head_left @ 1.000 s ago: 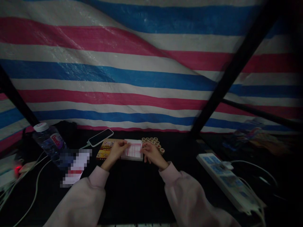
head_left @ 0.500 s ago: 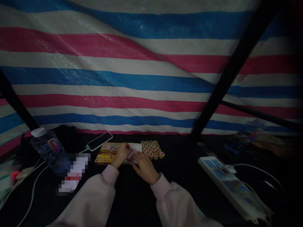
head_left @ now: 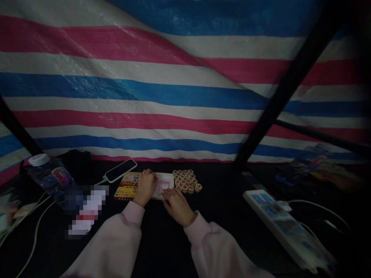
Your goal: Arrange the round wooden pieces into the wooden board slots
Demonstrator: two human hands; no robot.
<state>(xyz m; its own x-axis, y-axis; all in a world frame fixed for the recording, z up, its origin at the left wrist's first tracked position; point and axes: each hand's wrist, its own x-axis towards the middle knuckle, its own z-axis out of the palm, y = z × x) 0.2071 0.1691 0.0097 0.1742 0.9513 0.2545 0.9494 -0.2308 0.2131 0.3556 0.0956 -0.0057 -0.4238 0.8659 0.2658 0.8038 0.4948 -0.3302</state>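
Observation:
A yellow and brown box (head_left: 124, 189) with printed lettering lies on the black surface, its right part beside or under a white sheet (head_left: 167, 177) with pink print. My left hand (head_left: 147, 187) rests over the middle of the box, fingers curled at the sheet's left side; what its fingertips hold, if anything, is hidden. My right hand (head_left: 178, 206) lies palm down with fingers spread slightly, its fingertips on the sheet's lower right part. Several round wooden pieces (head_left: 186, 181) with red or dark characters stand in rows just right of the sheet.
A phone (head_left: 121, 170) on a cable lies behind the box. To the left are a clear bottle (head_left: 55, 177), a blurred-out packet (head_left: 89, 212) and white cables. A power strip (head_left: 278, 220) lies at right. Striped sheeting (head_left: 162, 92) hangs behind, with black poles (head_left: 278, 96).
My left hand has moved a little left, away from my right hand, uncovering the pink print on the sheet. The camera view has shifted slightly.

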